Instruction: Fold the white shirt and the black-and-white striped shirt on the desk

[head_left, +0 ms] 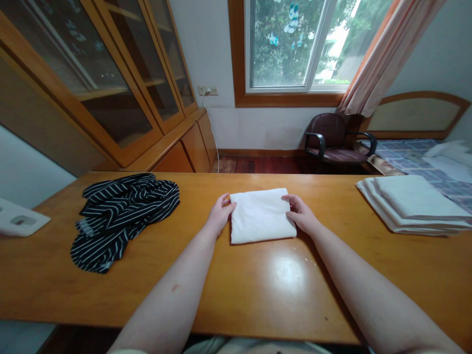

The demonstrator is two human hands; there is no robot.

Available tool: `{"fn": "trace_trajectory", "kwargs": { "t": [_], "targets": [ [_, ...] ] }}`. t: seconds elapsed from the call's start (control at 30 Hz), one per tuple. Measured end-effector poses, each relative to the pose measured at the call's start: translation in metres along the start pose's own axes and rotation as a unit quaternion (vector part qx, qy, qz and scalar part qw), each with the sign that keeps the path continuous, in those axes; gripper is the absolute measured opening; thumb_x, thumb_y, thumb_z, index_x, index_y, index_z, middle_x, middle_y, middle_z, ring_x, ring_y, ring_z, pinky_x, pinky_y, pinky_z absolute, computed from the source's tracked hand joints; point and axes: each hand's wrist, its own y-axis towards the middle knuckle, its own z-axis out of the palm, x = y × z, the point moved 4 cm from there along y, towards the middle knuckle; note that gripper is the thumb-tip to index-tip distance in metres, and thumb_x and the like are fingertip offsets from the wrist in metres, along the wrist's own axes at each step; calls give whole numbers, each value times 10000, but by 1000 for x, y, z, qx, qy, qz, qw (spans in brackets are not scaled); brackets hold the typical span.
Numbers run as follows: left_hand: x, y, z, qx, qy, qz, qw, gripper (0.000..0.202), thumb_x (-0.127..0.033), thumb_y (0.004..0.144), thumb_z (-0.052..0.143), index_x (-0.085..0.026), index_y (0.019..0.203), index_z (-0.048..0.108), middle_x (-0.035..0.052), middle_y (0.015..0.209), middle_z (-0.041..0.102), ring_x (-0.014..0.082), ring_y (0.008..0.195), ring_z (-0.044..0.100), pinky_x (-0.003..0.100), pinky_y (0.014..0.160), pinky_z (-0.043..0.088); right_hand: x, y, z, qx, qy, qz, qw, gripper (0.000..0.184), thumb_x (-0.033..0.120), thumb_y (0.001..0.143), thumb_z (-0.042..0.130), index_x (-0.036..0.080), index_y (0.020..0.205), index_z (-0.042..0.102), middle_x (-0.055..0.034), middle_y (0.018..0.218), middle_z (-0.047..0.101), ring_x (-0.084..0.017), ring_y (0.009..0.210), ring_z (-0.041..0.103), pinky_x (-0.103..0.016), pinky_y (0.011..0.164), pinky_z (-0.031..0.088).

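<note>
A white cloth [262, 216], folded into a neat rectangle, lies in the middle of the wooden table [236, 290]. My left hand [220, 212] holds its left edge, the thumb on top and the other fingers along the side. On the opposite edge, my right hand [300, 212] grips in the same manner, with some fingertips hidden at the cloth. A crumpled black garment with white stripes [125, 211] rests to the left of my hands. Over on the right is a stack of folded white cloths [409, 201].
At the table's left end sits a white object [22, 219] with a grey panel. Glass-doored cabinets [147, 83] line the left wall. Beyond the table are a dark red armchair [330, 135] and a bed with a checked cover [405, 152]. A window [283, 49] fills the back wall.
</note>
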Motion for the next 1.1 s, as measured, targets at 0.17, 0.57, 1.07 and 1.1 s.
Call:
{"fn": "trace_trajectory", "kwargs": {
  "t": [0.17, 0.57, 1.07, 1.1],
  "targets": [
    [11, 9, -5, -36, 89, -39, 995, 316, -333, 799, 589, -161, 1062, 558, 104, 1030, 656, 174, 804, 649, 267, 609, 537, 3, 1, 4, -36, -147, 34, 988, 345, 338, 764, 520, 205, 1078, 575, -47, 942, 628, -201, 862, 587, -378, 828, 466],
    [-34, -38, 32, 65, 404, 309, 858, 395, -307, 842, 512, -248, 1230, 558, 62, 1410, 414, 246, 1340, 284, 424, 1121, 155, 45, -7, 30, 11, -370, -91, 924, 551, 448, 844, 486, 180, 1324, 445, -145, 1485, 260, -280, 1349, 262, -477, 1082, 230],
    [-11, -33, 45, 150, 450, 217, 853, 445, -393, 801, 554, -288, 1233, 555, 54, 1393, 447, 274, 1338, 303, 472, 1115, 104, 30, -9, 52, 126, -452, 4, 883, 732, 608, 845, 393, 188, 1435, 288, -152, 1516, 140, -325, 1388, 98, -551, 1057, 185],
    [-12, -29, 40, 140, 437, 225, 859, 396, -340, 838, 498, -278, 1223, 566, 47, 1361, 488, 246, 1310, 358, 440, 1113, 160, 30, -9, 52, 123, -452, 0, 883, 727, 602, 847, 397, 187, 1434, 291, -153, 1515, 147, -326, 1387, 101, -547, 1058, 187]
  ]
}}
